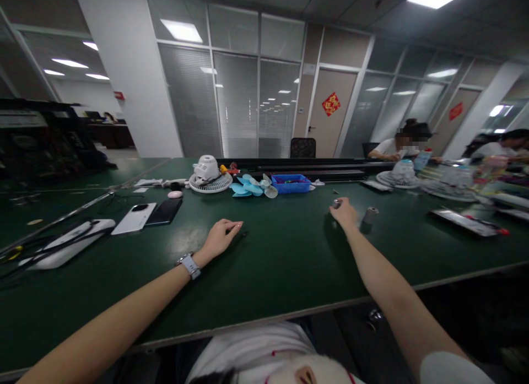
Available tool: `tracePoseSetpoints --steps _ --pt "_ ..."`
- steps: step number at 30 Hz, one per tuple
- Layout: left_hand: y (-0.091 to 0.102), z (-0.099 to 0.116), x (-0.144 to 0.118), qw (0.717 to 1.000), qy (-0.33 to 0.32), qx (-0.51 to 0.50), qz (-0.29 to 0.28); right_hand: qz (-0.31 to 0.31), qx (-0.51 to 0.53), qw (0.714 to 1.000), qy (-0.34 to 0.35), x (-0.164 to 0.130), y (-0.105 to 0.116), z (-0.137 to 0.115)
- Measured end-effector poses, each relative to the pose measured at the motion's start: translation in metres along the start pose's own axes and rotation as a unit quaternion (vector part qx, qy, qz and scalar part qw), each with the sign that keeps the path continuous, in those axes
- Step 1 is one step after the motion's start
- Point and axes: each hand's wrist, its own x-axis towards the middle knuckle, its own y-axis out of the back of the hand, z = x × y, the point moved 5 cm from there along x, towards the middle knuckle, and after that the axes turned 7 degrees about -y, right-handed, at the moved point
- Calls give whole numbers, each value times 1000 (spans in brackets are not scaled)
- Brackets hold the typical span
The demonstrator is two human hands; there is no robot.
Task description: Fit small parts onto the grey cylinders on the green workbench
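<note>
On a green workbench (264,263), the left hand (221,236) rests curled and empty; the right hand (343,213) pinches a small metal part (336,204) beside a grey cylinder (370,214); the white fan (210,176) beyond lies dismantled, its blue blades (250,187) loose, not yet reassembled.

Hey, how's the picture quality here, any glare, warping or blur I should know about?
Head view: wide-angle warping bends the table edge and ceiling lines; ceiling panels glare white; the green tabletop is dim with soft reflections; the small item in the right hand is too small to identify; the left hand is sharp.
</note>
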Motion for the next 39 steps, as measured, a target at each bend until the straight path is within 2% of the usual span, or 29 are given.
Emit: tracePoseSetpoints --steps 3,5,6,8,9,11,13,14,16,18,20,24,27,30,32,34,36,39 --pt "5 -8 1 998 51 -21 43 72 -20 997 34 -12 8 -16" --pt "7 -17 1 993 88 -40 64 128 -13 984 122 -36 13 -42" --pt "8 -21 1 990 107 -55 72 127 3 974 186 -54 12 -58" --pt "9 -27 0 982 142 -89 83 49 53 941 332 -102 3 -93" --pt "9 -29 0 979 153 -102 87 -17 80 910 406 -130 -4 -110" --pt "9 -31 0 977 155 -111 95 -153 124 826 527 -189 -15 -136" --pt "9 -29 0 979 141 -105 102 -249 148 754 589 -234 -22 -150" --pt "9 -29 0 981 134 -100 103 -280 154 730 605 -249 -25 -154" --pt "8 -28 0 982 129 -94 102 -310 159 703 620 -264 -29 -157" --pt "8 -27 0 982 130 -90 101 -314 155 694 628 -267 -32 -157" --pt "8 -26 -1 982 133 -88 97 -300 152 703 626 -262 -34 -154" --pt "8 -23 -1 982 134 -92 92 -277 157 740 593 -248 -39 -152" --pt "8 -23 -1 982 136 -93 94 -249 163 766 569 -226 -35 -150" --pt "8 -24 -2 982 136 -96 91 -135 149 830 520 -170 -16 -138" --pt "7 -26 -2 982 135 -99 88 -28 124 884 451 -119 3 -118" --pt "5 -28 -2 982 131 -107 84 58 83 925 367 -69 20 -90" --pt "4 -30 -1 982 130 -113 82 100 46 950 291 -31 30 -60" --pt "2 -32 -1 982 135 -107 80 94 7 972 215 -1 31 -29"
